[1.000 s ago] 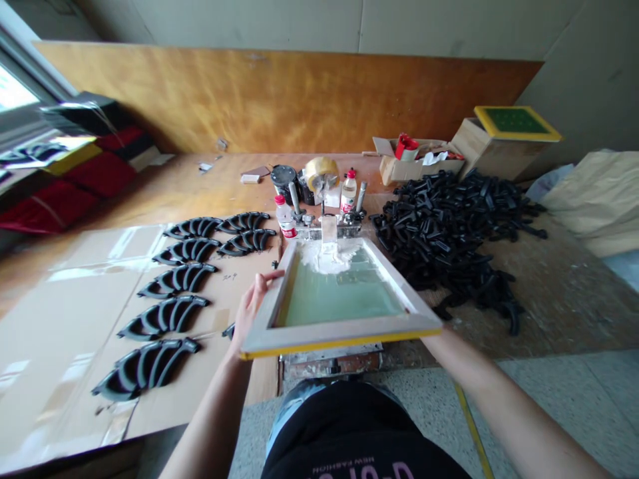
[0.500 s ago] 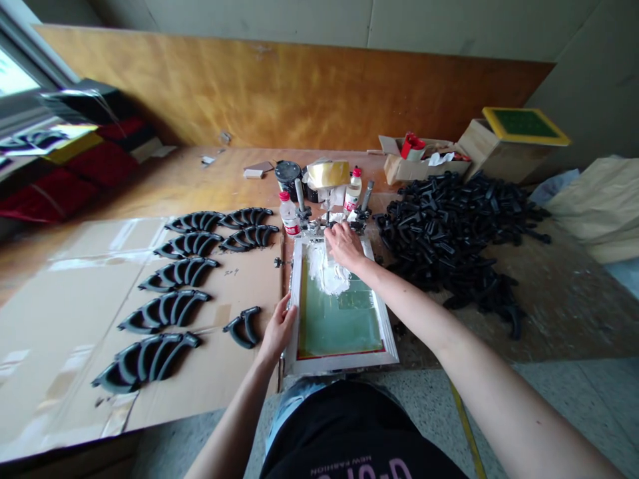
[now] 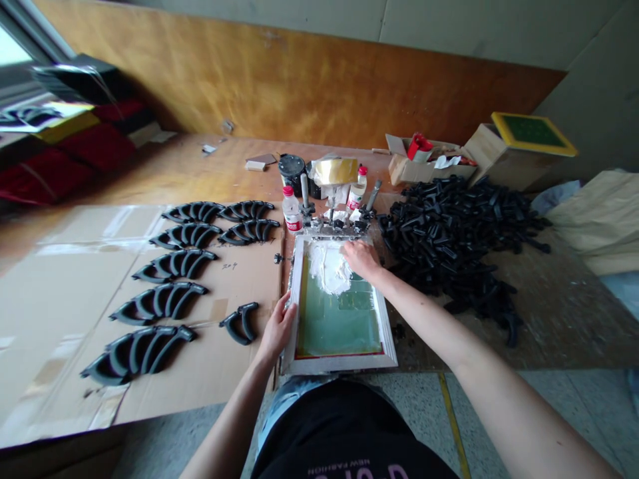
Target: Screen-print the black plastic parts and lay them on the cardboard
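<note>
I have the printing frame (image 3: 341,303) lying flat in front of me, and I think I am about to drag the white paste (image 3: 327,266) across its green mesh. To do this well, I should keep the frame from sliding, press down evenly, and pull in one smooth go toward my body.

My left hand (image 3: 277,327) rests on the left edge of the frame, near the corner closest to me. The fingers are curled a little around the rail, not squeezed tight. Just left of that hand lies one small black part (image 3: 240,322) on the cardboard (image 3: 60,293). Further left sit rows of curved black parts (image 3: 164,299).

My right hand (image 3: 360,258) is at the far end of the frame, right beside the white paste. The fingers are bent down over something there. I think it is a scraper, but the hand hides it, so I cannot tell for sure. Right of that hand is a big pile of black parts (image 3: 459,233). Just past it stand bottles (image 3: 291,209) and a tape roll (image 3: 333,169).
</note>
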### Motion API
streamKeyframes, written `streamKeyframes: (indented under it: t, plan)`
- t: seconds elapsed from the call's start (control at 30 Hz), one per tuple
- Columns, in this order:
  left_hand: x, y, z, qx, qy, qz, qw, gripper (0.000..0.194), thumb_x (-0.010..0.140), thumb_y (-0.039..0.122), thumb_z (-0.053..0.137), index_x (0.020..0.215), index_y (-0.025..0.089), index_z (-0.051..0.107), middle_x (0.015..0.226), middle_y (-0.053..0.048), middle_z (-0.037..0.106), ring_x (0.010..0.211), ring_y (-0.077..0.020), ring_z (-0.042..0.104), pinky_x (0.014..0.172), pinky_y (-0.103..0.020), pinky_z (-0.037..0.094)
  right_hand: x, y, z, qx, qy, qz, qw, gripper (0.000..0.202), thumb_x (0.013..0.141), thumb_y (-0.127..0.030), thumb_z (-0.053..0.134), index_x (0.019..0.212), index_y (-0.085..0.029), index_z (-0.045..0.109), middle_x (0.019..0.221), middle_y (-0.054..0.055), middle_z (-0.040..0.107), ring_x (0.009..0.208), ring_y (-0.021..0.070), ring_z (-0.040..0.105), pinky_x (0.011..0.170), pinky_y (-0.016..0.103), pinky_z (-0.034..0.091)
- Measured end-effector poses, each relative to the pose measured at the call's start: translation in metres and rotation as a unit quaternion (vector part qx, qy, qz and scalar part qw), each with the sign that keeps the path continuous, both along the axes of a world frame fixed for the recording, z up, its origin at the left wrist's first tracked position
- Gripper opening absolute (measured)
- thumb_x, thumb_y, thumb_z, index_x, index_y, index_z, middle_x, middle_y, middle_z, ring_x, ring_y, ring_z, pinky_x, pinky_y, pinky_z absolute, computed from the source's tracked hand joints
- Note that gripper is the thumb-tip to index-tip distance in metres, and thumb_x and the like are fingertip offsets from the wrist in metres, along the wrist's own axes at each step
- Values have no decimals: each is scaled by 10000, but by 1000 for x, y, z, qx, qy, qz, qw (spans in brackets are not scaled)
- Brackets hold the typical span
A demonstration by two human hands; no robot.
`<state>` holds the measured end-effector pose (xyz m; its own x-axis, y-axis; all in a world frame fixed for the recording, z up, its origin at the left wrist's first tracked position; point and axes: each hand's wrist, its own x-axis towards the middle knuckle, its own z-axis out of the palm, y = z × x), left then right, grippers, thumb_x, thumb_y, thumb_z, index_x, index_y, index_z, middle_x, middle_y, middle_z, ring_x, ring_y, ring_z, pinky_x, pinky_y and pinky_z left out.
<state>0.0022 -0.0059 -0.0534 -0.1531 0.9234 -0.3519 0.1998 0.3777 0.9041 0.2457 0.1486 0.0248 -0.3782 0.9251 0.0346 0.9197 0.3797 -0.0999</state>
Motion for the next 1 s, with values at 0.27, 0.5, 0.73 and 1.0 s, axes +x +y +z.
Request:
streamKeyframes:
  t: [0.27, 0.5, 0.73, 1.0]
  plan:
    - [0, 0, 3, -7, -9, -6, 1000, 782, 835, 641, 540, 1465, 186, 449, 1210, -128, 691, 948, -256, 693, 831, -355, 536, 6, -40, 2, -25, 23, 277, 960, 62, 846, -112, 594, 837, -157, 635, 853, 78, 669, 867, 209, 576, 732, 288, 401]
    - [2, 0, 11, -9, -29, 11, 999, 804, 799, 629, 585, 1439, 154, 479, 1044, -109, 737, 845, -237, 695, 768, -331, 536, 12, -36, -7, 32, 57, 220, 973, 129, 923, -157, 547, 862, -170, 660, 890, 70, 644, 884, 199, 557, 760, 292, 414]
    - [6, -1, 30, -13, -35, 31, 999, 800, 764, 619, 627, 1402, 148, 522, 887, -76, 739, 779, -233, 688, 704, -313, 534, 17, -31, -6, 11, 117, 240, 964, 116, 899, -221, 638, 991, -192, 701, 904, 45, 661, 889, 189, 592, 796, 288, 453]
    - [-2, 3, 93, 38, -41, 39, 998, 690, 811, 710, 526, 1270, 208, 643, 1026, -55, 727, 823, -206, 664, 676, -271, 521, 32, 50, 35, 64, 151, -9, 987, 537, 890, -329, 664, 1406, -269, 530, 1134, 65, 683, 934, 199, 642, 844, 290, 474]
